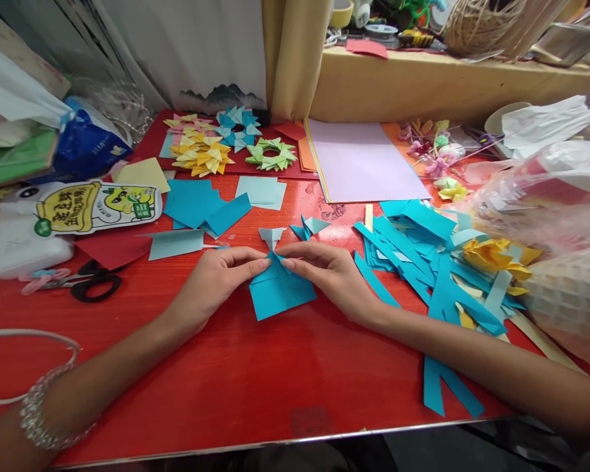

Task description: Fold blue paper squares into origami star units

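A partly folded blue paper is held just above the red table, its square lower part hanging toward me and a pale blue folded end pointing away. My left hand pinches its left side between thumb and forefinger. On the right side, my right hand pinches the same paper near its narrow middle. Just beyond my right fingers lies a small folded piece in blue and pale blue. A pale blue sheet rests to the left of my left hand.
Blue paper strips spread under and beside my right forearm. Black-handled scissors lie left, near a white-and-yellow pouch. Folded paper rings and lilac sheets sit at the back. A white cable crosses the left edge.
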Action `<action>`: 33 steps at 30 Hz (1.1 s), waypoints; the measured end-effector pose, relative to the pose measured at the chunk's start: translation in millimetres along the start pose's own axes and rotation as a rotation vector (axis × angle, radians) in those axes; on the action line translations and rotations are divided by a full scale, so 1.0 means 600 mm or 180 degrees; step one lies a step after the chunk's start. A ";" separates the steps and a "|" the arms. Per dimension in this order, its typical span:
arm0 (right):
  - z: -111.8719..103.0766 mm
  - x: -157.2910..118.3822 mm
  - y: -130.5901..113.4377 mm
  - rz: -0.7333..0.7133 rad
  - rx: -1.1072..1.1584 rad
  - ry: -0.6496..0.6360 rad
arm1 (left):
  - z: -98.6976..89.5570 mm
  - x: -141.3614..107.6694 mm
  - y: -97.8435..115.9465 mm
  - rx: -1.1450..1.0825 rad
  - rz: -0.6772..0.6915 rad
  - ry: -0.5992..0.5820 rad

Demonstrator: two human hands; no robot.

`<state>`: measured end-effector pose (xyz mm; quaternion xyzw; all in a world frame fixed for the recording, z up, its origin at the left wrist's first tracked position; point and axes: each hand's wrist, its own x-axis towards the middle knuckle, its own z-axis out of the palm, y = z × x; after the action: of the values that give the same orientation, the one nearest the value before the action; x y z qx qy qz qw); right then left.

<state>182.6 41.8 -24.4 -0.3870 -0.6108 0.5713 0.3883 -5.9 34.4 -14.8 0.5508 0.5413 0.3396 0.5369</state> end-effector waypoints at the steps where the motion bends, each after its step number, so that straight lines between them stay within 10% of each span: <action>1: -0.001 0.002 0.001 0.0081 0.0128 -0.0029 | 0.000 0.000 0.000 0.0044 0.0032 -0.0010; 33: -0.002 0.007 0.013 0.0324 -0.0042 -0.0634 | 0.009 -0.013 0.013 0.0753 0.0406 0.0112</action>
<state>182.3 46.3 -32.0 -0.3613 -0.6297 0.6218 0.2936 -0.2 26.8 -6.7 0.6375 0.5508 0.3163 0.4359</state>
